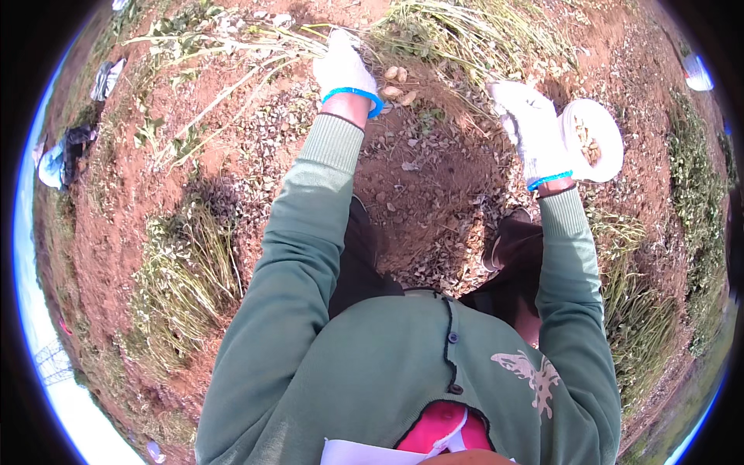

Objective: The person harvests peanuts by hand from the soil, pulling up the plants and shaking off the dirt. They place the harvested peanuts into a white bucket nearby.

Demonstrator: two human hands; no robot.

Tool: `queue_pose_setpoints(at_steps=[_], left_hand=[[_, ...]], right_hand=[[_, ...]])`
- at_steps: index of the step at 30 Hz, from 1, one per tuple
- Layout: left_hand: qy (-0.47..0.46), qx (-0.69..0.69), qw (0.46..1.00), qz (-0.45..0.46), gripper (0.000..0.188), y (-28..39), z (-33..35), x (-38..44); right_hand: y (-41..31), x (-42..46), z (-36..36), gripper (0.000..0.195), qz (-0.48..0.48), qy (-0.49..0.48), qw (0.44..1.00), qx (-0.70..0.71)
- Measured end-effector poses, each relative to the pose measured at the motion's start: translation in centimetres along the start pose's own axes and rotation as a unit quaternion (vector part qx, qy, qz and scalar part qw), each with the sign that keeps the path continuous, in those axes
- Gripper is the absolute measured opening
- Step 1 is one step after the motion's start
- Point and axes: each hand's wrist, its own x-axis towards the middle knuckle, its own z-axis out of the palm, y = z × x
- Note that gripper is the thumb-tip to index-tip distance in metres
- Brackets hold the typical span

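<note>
My left hand (343, 67), in a white knit glove with a blue cuff, is closed around the stems of an uprooted peanut plant (261, 43), whose leafy stalks spread to the left. Several peanuts in their shells (398, 84) are just right of this hand, by the plant's base. My right hand (520, 113), gloved alike, is at the left side of a white bucket (610, 142) with peanuts (587, 142) inside. Its fingers are bent near the ends of some stems; whether they hold anything is unclear.
A heap of pulled plants (465, 35) lies ahead on reddish soil (430, 180) strewn with dry leaves. More piles lie at left (180, 285) and right (639, 314). A person (58, 157) is at the far left. Another white container (696, 72) stands far right.
</note>
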Motion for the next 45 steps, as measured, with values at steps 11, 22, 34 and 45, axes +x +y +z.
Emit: queue_pose_setpoints(at_steps=[11, 22, 34, 45], left_hand=[[0.008, -0.443, 0.869, -0.218, 0.039, 4.6, 1.4, -2.1], [-0.057, -0.397, 0.880, -0.255, 0.046, 5.7, 2.6, -3.8], [-0.092, -0.407, 0.882, -0.221, 0.049, 6.5, 1.1, -4.2], [-0.099, -0.428, 0.871, -0.220, 0.077, 5.1, 3.7, -3.8]], right_hand=[[-2.9, 0.1, 1.1, 0.032, 0.059, -0.040, 0.941, 0.332], [0.2, 2.2, 1.1, 0.046, 0.030, -0.185, 0.927, 0.326], [1.3, 3.1, -1.3, 0.048, -0.126, -0.125, 0.984, -0.023], [1.5, 1.8, -0.1, 0.024, -0.050, -0.080, 0.995, -0.034]])
